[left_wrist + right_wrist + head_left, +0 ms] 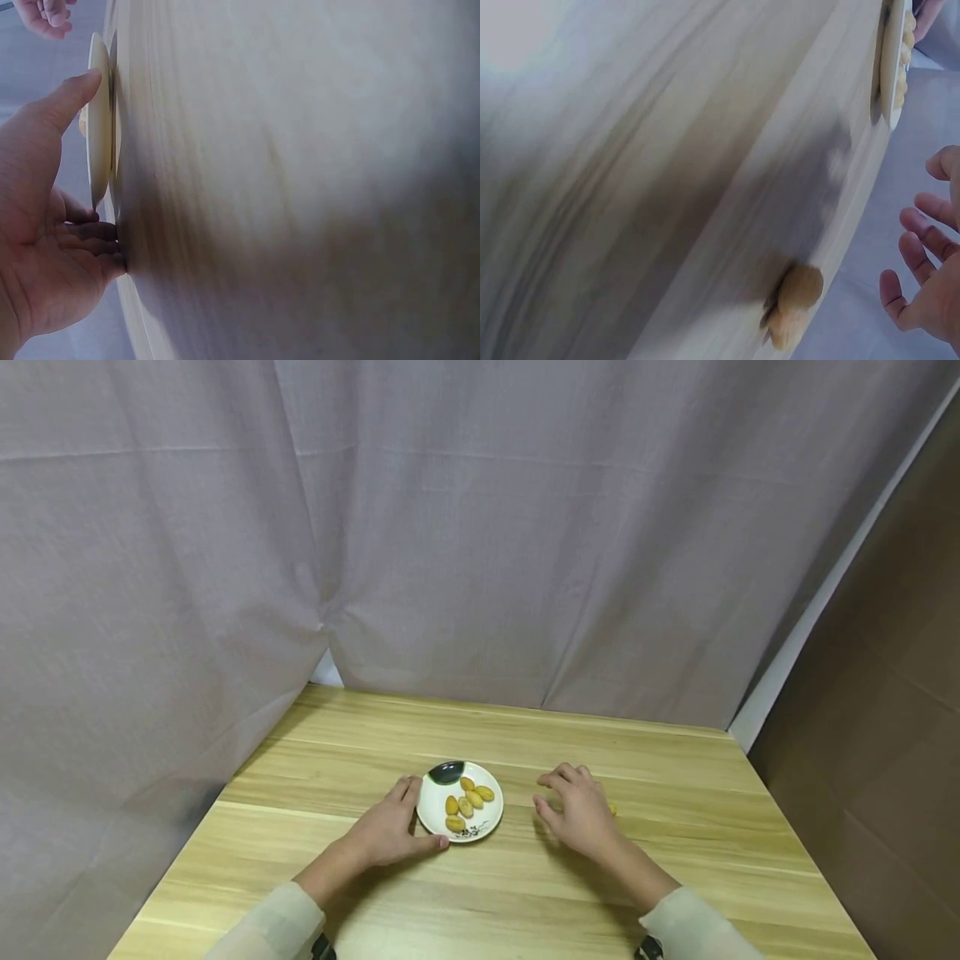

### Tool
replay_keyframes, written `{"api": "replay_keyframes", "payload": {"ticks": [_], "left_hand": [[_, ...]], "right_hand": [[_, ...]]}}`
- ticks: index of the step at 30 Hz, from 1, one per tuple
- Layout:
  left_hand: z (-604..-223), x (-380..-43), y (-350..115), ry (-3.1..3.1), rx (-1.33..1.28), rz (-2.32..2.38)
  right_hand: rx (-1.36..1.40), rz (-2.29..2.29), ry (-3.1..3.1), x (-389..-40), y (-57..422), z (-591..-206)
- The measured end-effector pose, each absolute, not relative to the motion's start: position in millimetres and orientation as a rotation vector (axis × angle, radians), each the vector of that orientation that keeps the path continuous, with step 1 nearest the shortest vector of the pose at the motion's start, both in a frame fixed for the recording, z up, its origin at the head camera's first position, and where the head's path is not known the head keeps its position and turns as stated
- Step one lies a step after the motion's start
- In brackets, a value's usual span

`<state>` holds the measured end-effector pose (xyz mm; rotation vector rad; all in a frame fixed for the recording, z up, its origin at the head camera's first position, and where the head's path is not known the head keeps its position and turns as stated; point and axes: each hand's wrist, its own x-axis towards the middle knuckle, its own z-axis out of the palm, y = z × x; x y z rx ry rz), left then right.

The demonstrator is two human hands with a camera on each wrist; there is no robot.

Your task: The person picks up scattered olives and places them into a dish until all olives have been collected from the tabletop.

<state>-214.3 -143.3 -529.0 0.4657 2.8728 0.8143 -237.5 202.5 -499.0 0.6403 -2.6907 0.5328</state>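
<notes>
The plate (pixel 432 802) rests on the counter (pixel 487 902), with a dark patch at its far rim and a floral motif at its near rim. Several oval yellow pieces (pixel 455 823) lie on the plate. The left hand (pixel 384 832) grips the plate rim from the left side, thumb at the near edge and fingers farther round. The right hand (pixel 577 812) is raised above the counter, well apart from the plate, fingers spaced, moderately wide and holding nothing. Loose yellow pieces (pixel 801 287) lie on the counter near the right hand.
</notes>
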Motion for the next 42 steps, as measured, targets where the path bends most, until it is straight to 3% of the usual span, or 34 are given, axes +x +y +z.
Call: {"api": "replay_keyframes", "payload": {"ticks": [18,42], "left_hand": [[-533,-216,-143,2.877,0.468,0.807],[-530,-214,-143,2.878,0.469,0.827]], "right_hand": [[0.554,0.511,-2.771,-236,247,-497],[0.493,0.434,-2.849,-225,266,-509]]}}
